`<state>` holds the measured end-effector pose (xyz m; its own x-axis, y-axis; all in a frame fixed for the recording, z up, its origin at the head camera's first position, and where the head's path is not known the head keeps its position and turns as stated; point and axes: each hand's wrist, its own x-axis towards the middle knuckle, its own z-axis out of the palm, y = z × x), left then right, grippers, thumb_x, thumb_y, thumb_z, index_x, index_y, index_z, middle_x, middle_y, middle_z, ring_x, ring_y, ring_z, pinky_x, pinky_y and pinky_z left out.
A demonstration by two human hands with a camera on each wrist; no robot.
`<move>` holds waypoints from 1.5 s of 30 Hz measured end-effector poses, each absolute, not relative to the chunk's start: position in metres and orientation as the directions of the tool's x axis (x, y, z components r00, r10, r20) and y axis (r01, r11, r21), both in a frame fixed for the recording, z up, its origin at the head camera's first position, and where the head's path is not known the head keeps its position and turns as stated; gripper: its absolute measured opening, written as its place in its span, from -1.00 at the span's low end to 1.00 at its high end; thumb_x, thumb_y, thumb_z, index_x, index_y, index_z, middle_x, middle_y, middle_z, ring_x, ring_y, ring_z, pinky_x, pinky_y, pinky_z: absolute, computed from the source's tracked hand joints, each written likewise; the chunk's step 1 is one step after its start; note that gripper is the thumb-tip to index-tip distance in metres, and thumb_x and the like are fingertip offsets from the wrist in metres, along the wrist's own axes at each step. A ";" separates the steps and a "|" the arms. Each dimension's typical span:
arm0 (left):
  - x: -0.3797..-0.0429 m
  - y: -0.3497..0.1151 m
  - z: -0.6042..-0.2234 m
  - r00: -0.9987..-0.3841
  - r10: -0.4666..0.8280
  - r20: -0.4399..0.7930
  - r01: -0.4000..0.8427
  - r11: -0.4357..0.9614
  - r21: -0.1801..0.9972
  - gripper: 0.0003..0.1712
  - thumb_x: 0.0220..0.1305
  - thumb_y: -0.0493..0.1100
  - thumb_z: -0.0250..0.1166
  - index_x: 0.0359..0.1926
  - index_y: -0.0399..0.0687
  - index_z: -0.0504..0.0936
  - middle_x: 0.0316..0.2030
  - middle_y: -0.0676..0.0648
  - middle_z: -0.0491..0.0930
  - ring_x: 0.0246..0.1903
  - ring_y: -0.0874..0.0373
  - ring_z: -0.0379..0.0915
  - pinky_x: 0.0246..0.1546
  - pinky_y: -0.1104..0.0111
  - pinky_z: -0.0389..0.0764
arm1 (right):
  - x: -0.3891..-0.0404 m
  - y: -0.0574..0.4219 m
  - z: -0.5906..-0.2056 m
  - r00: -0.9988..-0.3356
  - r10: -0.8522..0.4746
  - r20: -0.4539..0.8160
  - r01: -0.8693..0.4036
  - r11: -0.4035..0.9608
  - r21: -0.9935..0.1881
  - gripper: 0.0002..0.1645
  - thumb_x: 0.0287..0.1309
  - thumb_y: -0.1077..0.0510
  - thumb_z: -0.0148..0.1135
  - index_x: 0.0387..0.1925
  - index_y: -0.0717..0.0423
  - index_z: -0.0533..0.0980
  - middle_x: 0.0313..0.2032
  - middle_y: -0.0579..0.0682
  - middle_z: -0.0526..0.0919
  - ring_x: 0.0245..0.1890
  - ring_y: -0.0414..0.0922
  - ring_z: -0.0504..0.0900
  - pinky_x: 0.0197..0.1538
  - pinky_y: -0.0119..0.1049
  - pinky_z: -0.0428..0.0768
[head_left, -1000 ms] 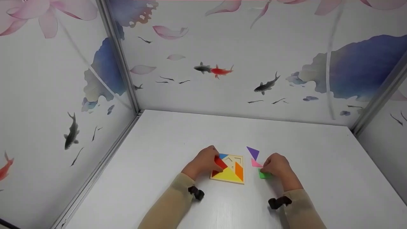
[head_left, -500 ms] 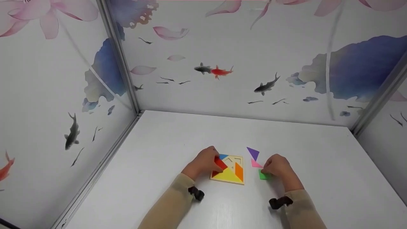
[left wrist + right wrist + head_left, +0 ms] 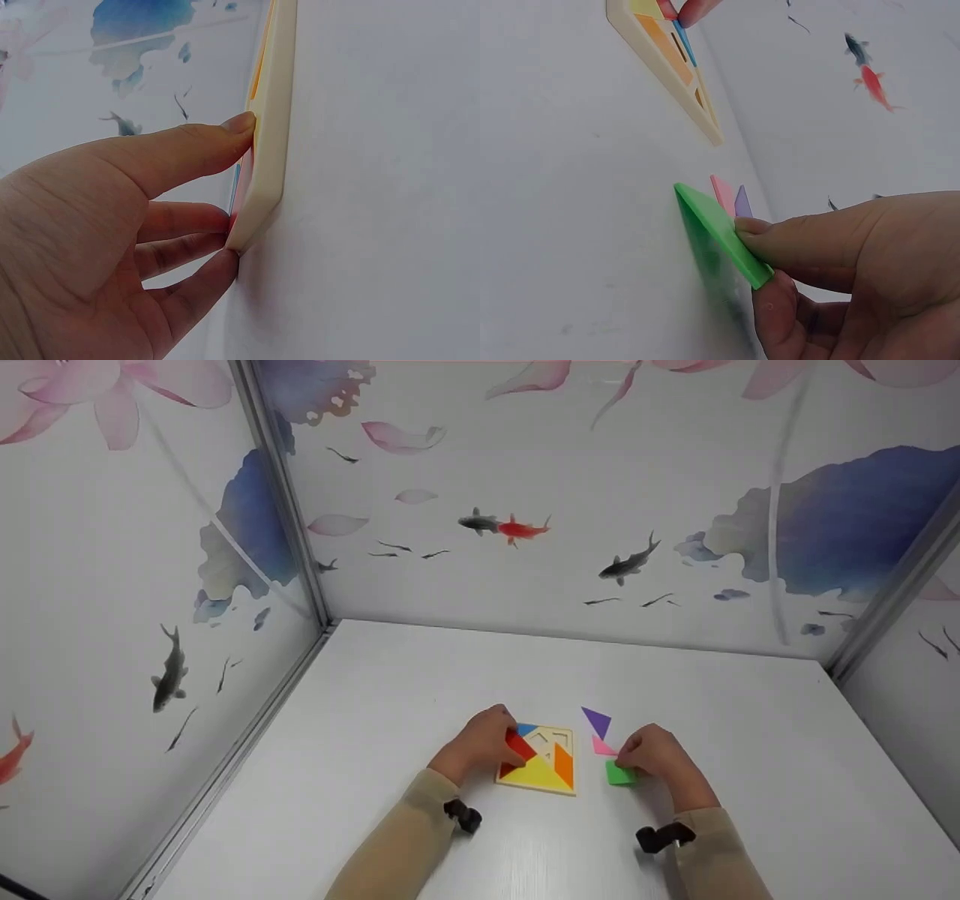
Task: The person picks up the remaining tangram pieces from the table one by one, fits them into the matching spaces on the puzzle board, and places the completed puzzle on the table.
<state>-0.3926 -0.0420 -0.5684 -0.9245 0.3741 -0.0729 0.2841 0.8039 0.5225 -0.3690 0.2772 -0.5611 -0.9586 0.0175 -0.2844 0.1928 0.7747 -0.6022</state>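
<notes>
A wooden tangram tray point(image 3: 564, 731) lies on the white table and holds red, yellow, orange and blue pieces. My left hand point(image 3: 484, 742) steadies the tray's left edge point(image 3: 268, 142), thumb and fingers pressed against the rim. My right hand point(image 3: 654, 751) pinches a green square piece point(image 3: 619, 773) between thumb and fingers; in the right wrist view the green square point(image 3: 718, 232) is tilted up off the table. A pink triangle point(image 3: 601, 745) and a purple piece point(image 3: 598, 720) lie just beyond it, to the right of the tray.
The white table point(image 3: 525, 675) is boxed in by walls printed with fish and flowers on the left, back and right. A metal corner post point(image 3: 281, 502) stands at the back left. Black wrist cameras point(image 3: 463, 814) sit on both sleeves.
The right hand has shifted slightly and lifted the green square's edge, showing more of it. The left hand and tray have stayed put.
</notes>
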 end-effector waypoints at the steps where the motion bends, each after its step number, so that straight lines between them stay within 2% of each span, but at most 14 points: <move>1: -0.393 -0.042 -0.568 -0.924 0.375 -0.070 0.287 0.802 0.523 -0.38 0.12 0.07 0.66 0.16 -0.03 0.72 0.04 0.05 0.53 0.01 0.15 0.45 0.19 0.29 0.62 | -0.369 0.277 -0.561 -0.958 0.015 -0.285 0.192 0.773 -0.605 -0.86 0.24 0.19 0.49 -0.26 0.21 0.76 -0.33 0.05 0.71 -0.33 -0.08 0.57 -0.27 -0.32 0.59; 9: -0.398 -0.040 -0.567 -0.928 0.367 -0.065 0.284 0.810 0.513 -0.38 0.13 0.09 0.65 0.16 0.00 0.73 0.03 0.08 0.53 0.01 0.17 0.45 0.20 0.31 0.62 | -0.368 0.271 -0.545 -0.954 -0.004 -0.300 0.186 0.777 -0.601 -0.85 0.30 0.17 0.44 -0.21 0.20 0.73 -0.32 0.06 0.68 -0.29 -0.06 0.58 -0.22 -0.30 0.62; 17: -0.395 -0.041 -0.569 -0.930 0.357 -0.090 0.258 0.806 0.532 -0.40 0.11 0.08 0.67 0.13 -0.01 0.74 0.02 0.08 0.53 0.01 0.16 0.45 0.20 0.29 0.61 | -0.367 0.264 -0.551 -0.941 -0.008 -0.338 0.220 0.746 -0.629 -0.86 0.31 0.17 0.44 -0.19 0.17 0.72 -0.30 0.05 0.68 -0.29 -0.05 0.60 -0.20 -0.32 0.65; 27: -0.396 -0.043 -0.567 -0.918 0.393 -0.056 0.315 0.807 0.499 -0.37 0.14 0.10 0.64 0.17 -0.04 0.72 0.07 0.04 0.52 0.03 0.14 0.44 0.23 0.28 0.60 | -0.366 0.263 -0.547 -0.957 -0.034 -0.289 0.181 0.709 -0.682 -0.86 0.33 0.18 0.39 -0.20 0.20 0.72 -0.32 0.03 0.66 -0.33 -0.08 0.58 -0.25 -0.34 0.63; 45: -0.393 -0.042 -0.572 -0.925 0.374 -0.073 0.284 0.804 0.522 -0.36 0.14 0.10 0.65 0.19 -0.03 0.71 0.05 0.07 0.52 0.02 0.16 0.45 0.23 0.29 0.59 | -0.365 0.245 -0.554 -0.963 0.025 -0.270 0.230 0.603 -0.764 -0.81 0.35 0.12 0.45 -0.15 0.17 0.68 -0.24 0.08 0.64 -0.26 -0.04 0.61 -0.17 -0.38 0.69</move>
